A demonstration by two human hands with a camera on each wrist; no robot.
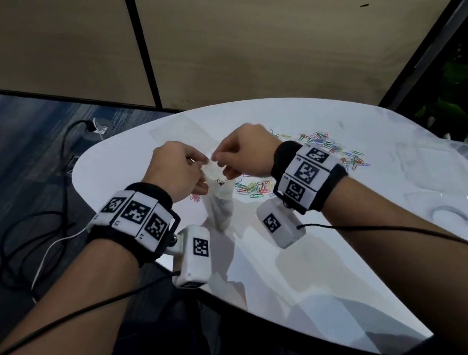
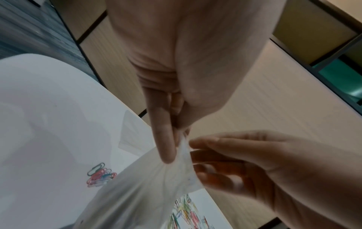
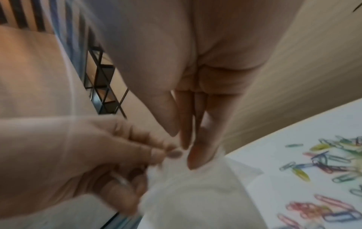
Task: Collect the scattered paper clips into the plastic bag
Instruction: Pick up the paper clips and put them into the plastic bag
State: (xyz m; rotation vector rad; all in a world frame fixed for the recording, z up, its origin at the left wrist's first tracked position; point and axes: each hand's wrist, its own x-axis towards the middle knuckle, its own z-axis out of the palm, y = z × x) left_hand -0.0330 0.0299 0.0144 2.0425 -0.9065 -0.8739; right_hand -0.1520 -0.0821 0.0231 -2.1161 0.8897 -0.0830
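Note:
A small clear plastic bag (image 1: 218,201) hangs above the white table (image 1: 313,241), with a few dark clips inside it. My left hand (image 1: 191,168) pinches the bag's top edge (image 2: 182,148) from the left. My right hand (image 1: 228,159) pinches the same edge (image 3: 195,164) from the right. Both hands meet at the bag's mouth, fingertips close together. Coloured paper clips (image 1: 326,150) lie scattered on the table to the right of the hands, and another heap (image 1: 254,189) lies under my right wrist. A small cluster (image 2: 99,175) sits left of the bag.
A second clear bag (image 1: 179,130) lies flat at the table's far edge. Clear plastic containers (image 1: 436,163) stand on the right side. Cables (image 1: 35,227) run over the carpet at left. A wooden partition stands behind the table, plants at right.

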